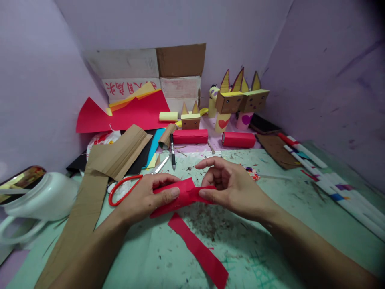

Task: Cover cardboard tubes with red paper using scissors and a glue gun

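Red paper roll [187, 192] sits mid-frame, gripped by the left hand [148, 196]; the right hand [227, 186] touches it, pinch unclear.

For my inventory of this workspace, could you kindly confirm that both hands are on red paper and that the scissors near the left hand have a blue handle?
Not quite: the visible handle of the scissors near the left hand is red, not blue, as the head view shows. Both hands, including the right, are indeed on red paper.

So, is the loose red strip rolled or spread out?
Spread out: the red paper strip shows its long face on the green tabletop.
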Demonstrator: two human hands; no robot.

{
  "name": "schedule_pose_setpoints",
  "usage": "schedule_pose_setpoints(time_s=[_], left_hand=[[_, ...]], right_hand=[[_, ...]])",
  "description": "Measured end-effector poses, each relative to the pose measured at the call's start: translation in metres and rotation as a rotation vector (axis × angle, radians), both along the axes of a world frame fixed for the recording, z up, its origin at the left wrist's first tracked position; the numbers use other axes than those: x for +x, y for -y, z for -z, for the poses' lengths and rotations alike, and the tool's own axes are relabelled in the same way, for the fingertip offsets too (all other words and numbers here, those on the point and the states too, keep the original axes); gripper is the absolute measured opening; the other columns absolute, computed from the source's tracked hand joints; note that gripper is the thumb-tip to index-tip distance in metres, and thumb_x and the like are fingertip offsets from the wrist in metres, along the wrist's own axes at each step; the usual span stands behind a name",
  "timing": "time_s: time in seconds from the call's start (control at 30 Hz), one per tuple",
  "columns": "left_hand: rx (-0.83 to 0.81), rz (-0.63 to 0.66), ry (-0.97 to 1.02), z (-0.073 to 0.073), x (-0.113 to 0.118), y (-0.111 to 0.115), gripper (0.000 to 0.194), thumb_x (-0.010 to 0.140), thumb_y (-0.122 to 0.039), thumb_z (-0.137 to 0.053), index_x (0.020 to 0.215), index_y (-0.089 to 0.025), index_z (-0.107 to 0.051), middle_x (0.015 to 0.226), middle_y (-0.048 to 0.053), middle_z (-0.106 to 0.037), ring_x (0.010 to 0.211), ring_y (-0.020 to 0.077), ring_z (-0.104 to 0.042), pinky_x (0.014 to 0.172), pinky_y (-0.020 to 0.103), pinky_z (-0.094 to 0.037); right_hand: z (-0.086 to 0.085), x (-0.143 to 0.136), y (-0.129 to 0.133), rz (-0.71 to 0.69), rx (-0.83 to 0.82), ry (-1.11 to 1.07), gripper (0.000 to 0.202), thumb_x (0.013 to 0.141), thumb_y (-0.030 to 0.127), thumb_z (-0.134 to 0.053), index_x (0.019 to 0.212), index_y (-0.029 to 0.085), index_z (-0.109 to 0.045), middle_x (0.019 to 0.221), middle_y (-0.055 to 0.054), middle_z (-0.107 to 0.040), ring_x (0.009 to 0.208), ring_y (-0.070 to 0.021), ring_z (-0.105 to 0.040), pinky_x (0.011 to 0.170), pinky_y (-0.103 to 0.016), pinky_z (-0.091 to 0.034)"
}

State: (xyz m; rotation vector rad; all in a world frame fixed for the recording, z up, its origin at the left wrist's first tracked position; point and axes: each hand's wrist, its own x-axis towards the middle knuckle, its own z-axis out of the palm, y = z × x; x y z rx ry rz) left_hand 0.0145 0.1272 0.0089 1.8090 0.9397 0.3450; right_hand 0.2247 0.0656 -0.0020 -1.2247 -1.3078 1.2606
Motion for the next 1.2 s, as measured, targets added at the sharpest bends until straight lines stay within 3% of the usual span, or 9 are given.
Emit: schedule_pose_setpoints(time_s=[0.2,0.5,0.83,1.03,1.2], left_hand=[[0.013,0.029,-0.02,0.0,0.001,0.0,0.033,0.078,-0.044,-0.062,0.1,-0.02,-0.068,0.089,0.001,-0.07,0.075,0.0158,-0.061,0.063,0.024,-0.045],[0.124,0.022,-0.045,-0.001,0.002,0.003,0.03,0.079,-0.042,-0.063,0.101,-0.022,-0.068,0.094,-0.001,-0.071,0.084,0.0178,-0.063,0.074,0.025,-0.046],[0.152,0.026,-0.059,-0.001,0.004,0.002,0.032,0.078,-0.043,-0.063,0.1,-0.021,-0.069,0.096,0.001,-0.071,0.087,0.021,-0.063,0.077,0.029,-0.046],[0.061,-0.026,0.02,-0.001,0.005,0.003,0.032,0.079,-0.045,-0.062,0.099,-0.02,-0.069,0.091,0.002,-0.07,0.078,0.0178,-0.062,0.067,0.026,-0.046],[0.032,-0.153,0.085,0.0,0.004,0.004,0.035,0.077,-0.047,-0.065,0.098,-0.019,-0.068,0.089,0.002,-0.069,0.075,0.0158,-0.059,0.063,0.024,-0.044]], right_hand=[[-0.001,0.003,-0.002,-0.029,-0.087,0.034,0.039,0.063,0.006,-0.067,0.098,0.02,-0.056,0.058,0.008,-0.059,0.05,-0.0076,-0.053,0.046,-0.018,-0.041],[-0.003,0.005,-0.004,0.005,-0.177,0.015,0.036,0.06,0.005,-0.066,0.092,0.019,-0.056,0.054,0.009,-0.059,0.047,-0.0066,-0.052,0.043,-0.016,-0.039],[0.001,-0.005,0.0,0.001,-0.126,0.013,0.034,0.06,0.003,-0.062,0.09,0.02,-0.056,0.055,0.009,-0.056,0.047,-0.0073,-0.051,0.044,-0.018,-0.04],[-0.005,0.004,-0.003,0.046,-0.098,-0.01,0.042,0.059,0.014,-0.075,0.097,0.02,-0.057,0.063,0.005,-0.06,0.055,-0.0109,-0.057,0.051,-0.022,-0.046],[-0.007,0.004,-0.004,0.043,-0.222,0.021,0.019,0.061,0.024,-0.078,0.068,0.017,-0.061,0.052,0.002,-0.061,0.047,-0.0105,-0.056,0.046,-0.022,-0.046]])
